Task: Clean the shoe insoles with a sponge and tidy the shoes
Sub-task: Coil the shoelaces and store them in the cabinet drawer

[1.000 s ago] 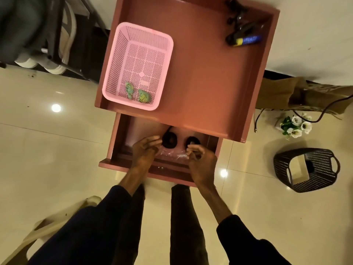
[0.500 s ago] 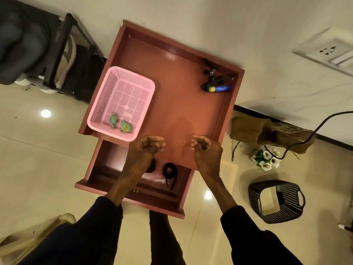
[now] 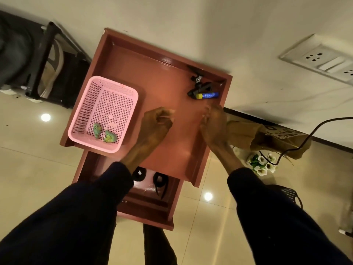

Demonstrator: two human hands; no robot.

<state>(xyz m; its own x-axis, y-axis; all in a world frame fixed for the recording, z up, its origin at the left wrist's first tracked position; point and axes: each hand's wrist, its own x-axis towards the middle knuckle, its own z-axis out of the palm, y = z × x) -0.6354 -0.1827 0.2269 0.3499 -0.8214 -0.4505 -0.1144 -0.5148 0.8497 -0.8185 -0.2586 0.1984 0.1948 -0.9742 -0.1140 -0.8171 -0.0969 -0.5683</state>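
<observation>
Two green sponge pieces [image 3: 97,130] [image 3: 109,137] lie in a pink mesh basket [image 3: 82,111] on the left of a red-brown cabinet top [image 3: 162,83]. Below it the drawer [image 3: 149,220] stands open, holding two small black items [image 3: 139,175] [image 3: 160,181] whose kind I cannot make out. My left hand [image 3: 156,121] and right hand [image 3: 213,123] hover over the cabinet top, blurred, fingers curled against the thumbs. Nothing shows in either hand. The left sleeve hides part of the drawer.
A blue and yellow tube [image 3: 208,95] and a black clamp-like piece [image 3: 199,87] lie at the top's back right. A shoe rack [image 3: 53,60] stands to the left. To the right are a brown paper bag [image 3: 267,134], white flowers [image 3: 261,163], a cable and a black basket [image 3: 292,194].
Both hands have risen from the open drawer to above the cabinet top, fingers staying curled. The view has tilted up toward the wall.
</observation>
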